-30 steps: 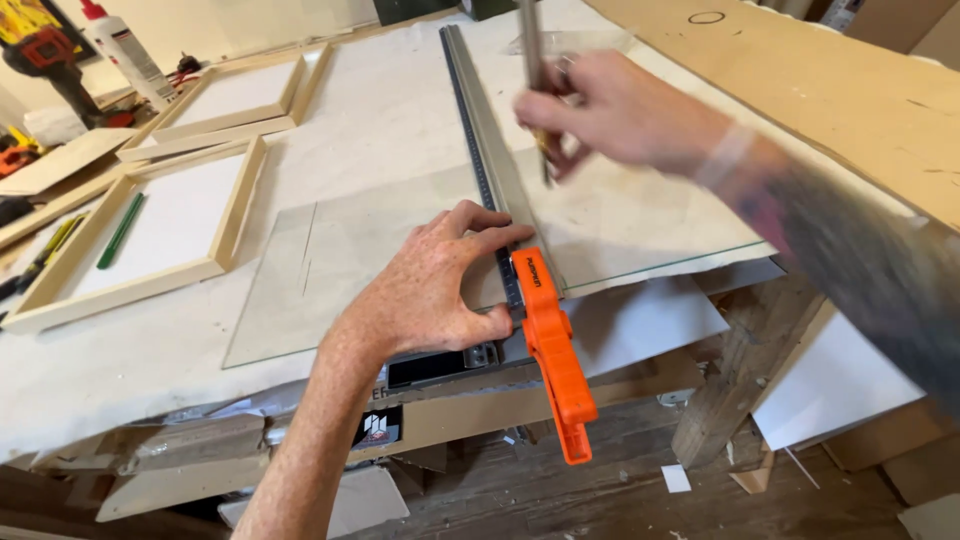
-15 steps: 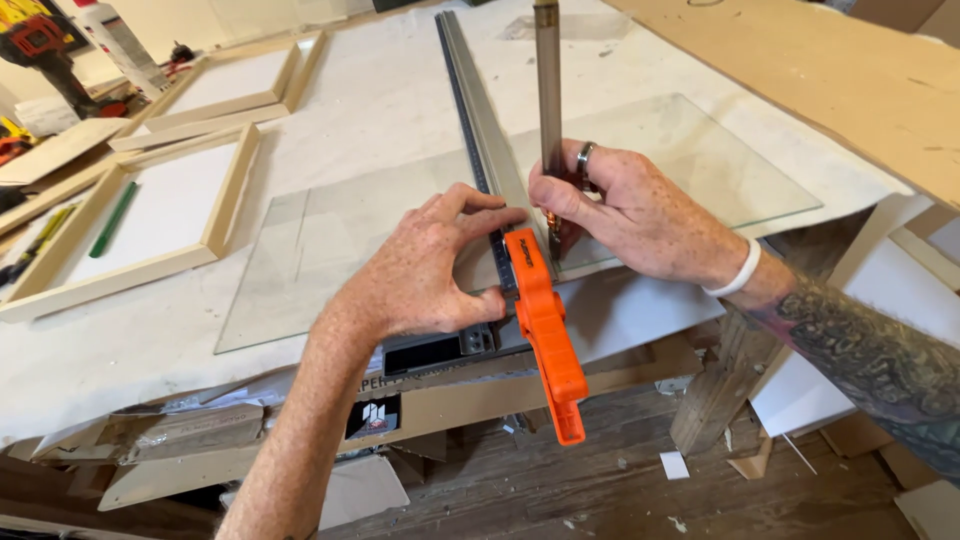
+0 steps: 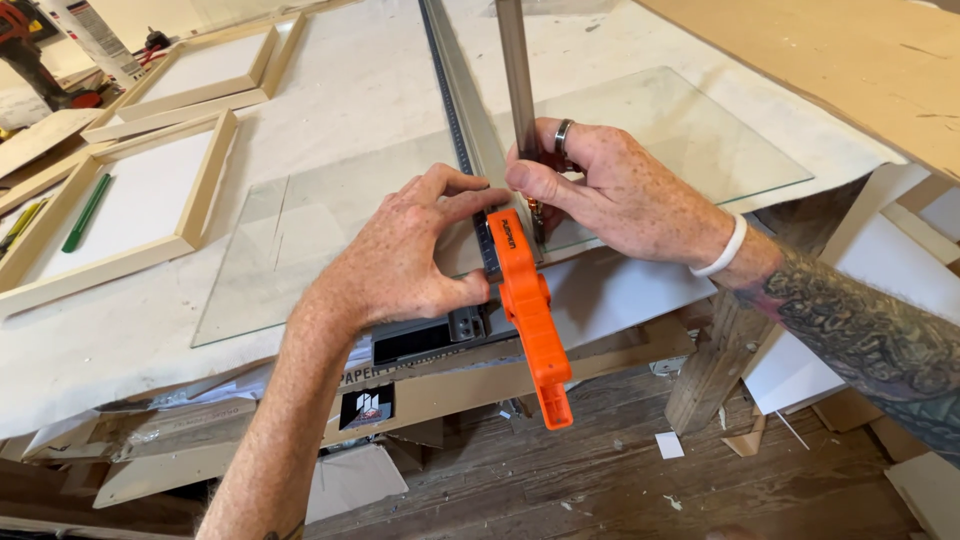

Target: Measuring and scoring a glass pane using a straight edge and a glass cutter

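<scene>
A clear glass sheet [image 3: 680,130] lies on the cloth-covered table. A long dark metal straightedge [image 3: 455,90] runs across it, away from me. An orange clamp [image 3: 530,320] bites the straightedge at the table's near edge. My left hand [image 3: 400,255] presses down on the straightedge just left of the clamp, fingertips on the rule and thumb by the clamp's base. My right hand [image 3: 620,190], with a ring and a white wristband, grips a long grey metal tool [image 3: 515,80]. Its tip rests on the glass beside the straightedge's right edge.
Two pale wooden frames [image 3: 130,230] [image 3: 200,70] lie on the left, and a green pencil [image 3: 88,212] rests inside the nearer one. A plywood board [image 3: 830,70] overhangs the far right. Below the table edge are cardboard, a wooden leg [image 3: 720,370] and plank flooring.
My right hand has drawn the tool along the straightedge from far up the glass to the near edge, stopping beside my left hand. My left hand has stayed on the rule.
</scene>
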